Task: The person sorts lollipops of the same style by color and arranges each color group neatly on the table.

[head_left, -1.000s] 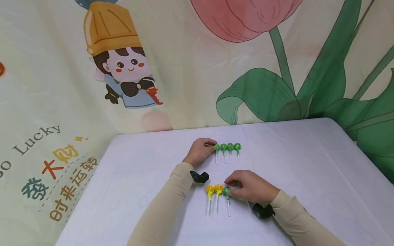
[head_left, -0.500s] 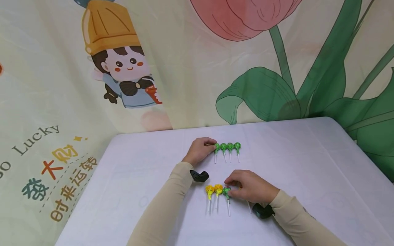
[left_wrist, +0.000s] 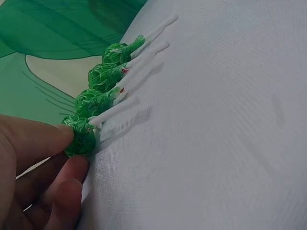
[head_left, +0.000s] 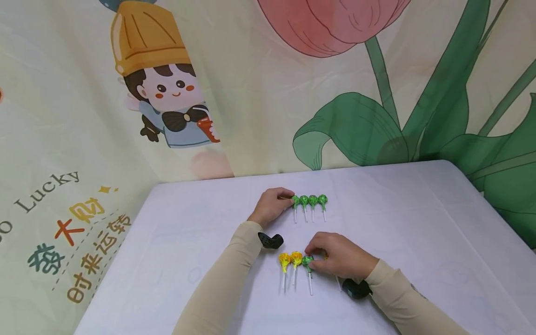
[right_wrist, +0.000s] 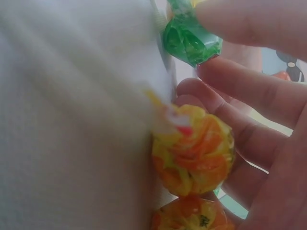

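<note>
**A:** Lollipops everywhere lol. Far row is four green lollipops [head_left: 310, 201] lying side by side on the white tablecloth [head_left: 418, 232], about mid-table and nearer the far edge, sticks pointing back toward the person. The left hand [head_left: 271, 205] sits at the left end of that row, thumb and fingertips pinching the end green lollipop [left_wrist: 80, 135], which still lies on the cloth.

**B:** And the nearer bunch?

**A:** Two yellow lollipops [head_left: 290, 259] next to each other, then a green-wrapped lollipop [head_left: 308, 261] just to their right, all closer to the near edge. The right hand [head_left: 340, 255] is over that end, fingers curled, tips gripping the green head. The right wrist view shows it clamped between fingertips [right_wrist: 249, 76], with an orange-yellow lollipop [right_wrist: 194, 151] tucked under the hand against the fingers.

**B:** Anything else on there?

**A:** A white stick [head_left: 337, 281] pokes out from under the right hand. Black wrist cameras [head_left: 270, 240] on both arms, beige sleeves [head_left: 217, 288], and a cartoon curtain [head_left: 167, 93] behind the table.
</note>
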Motion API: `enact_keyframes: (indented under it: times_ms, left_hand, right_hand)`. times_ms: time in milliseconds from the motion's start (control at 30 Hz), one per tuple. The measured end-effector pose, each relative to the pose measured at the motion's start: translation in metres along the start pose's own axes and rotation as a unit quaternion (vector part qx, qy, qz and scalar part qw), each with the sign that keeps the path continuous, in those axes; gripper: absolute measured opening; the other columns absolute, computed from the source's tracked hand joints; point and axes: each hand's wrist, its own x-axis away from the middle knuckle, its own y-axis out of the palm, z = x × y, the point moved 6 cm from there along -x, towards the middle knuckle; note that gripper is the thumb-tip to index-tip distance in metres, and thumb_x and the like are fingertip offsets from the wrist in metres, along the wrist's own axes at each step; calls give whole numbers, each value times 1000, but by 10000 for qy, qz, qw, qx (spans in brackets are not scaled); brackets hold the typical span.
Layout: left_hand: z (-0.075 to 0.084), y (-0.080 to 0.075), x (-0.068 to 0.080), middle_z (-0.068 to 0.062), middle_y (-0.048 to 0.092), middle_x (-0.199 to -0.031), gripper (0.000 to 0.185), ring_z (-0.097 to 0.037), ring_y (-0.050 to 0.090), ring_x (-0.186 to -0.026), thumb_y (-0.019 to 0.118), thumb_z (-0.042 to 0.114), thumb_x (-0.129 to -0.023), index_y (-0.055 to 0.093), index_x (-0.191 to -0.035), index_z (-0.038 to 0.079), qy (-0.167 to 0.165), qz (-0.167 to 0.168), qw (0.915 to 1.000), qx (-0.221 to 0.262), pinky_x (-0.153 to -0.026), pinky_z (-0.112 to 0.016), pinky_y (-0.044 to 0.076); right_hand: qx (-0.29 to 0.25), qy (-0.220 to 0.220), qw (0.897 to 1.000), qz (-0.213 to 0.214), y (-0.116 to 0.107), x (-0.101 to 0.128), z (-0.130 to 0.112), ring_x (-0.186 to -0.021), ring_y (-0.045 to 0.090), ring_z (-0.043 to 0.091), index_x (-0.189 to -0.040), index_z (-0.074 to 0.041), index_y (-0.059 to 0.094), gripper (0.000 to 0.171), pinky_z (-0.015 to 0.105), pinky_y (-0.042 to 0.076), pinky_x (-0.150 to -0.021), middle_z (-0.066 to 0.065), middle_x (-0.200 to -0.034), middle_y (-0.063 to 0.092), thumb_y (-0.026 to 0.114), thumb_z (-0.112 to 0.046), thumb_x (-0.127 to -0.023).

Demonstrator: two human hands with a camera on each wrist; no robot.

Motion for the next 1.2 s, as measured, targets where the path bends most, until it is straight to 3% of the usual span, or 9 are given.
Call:
enact_keyframes:
  times_ms: [500, 1200]
  left_hand:
    - [-5, -2, 3, 4, 70, -107, 22, -15, 63, -94, 72, 23, -94, 74, -115, 17, -69, -81, 9998, 184, -79, -31, 52]
    - [-13, -15, 33, -1, 70, -102, 24, -17, 64, -88, 65, 23, -99, 71, -120, 12, -287, -142, 9976, 620, -76, -32, 54]
  right_hand:
    - [72, 96, 9999, -41, 2, 1, -3, -88, 57, 9, -100, -20, 74, 13, 30, 49, -81, -13, -97, 61, 78, -19, -88]
    - [-187, 233, 9994, -192, -2, 1, 2, -88, 58, 11, -100, -19, 70, 15, 31, 51, -83, -14, -94, 61, 77, -18, -88]
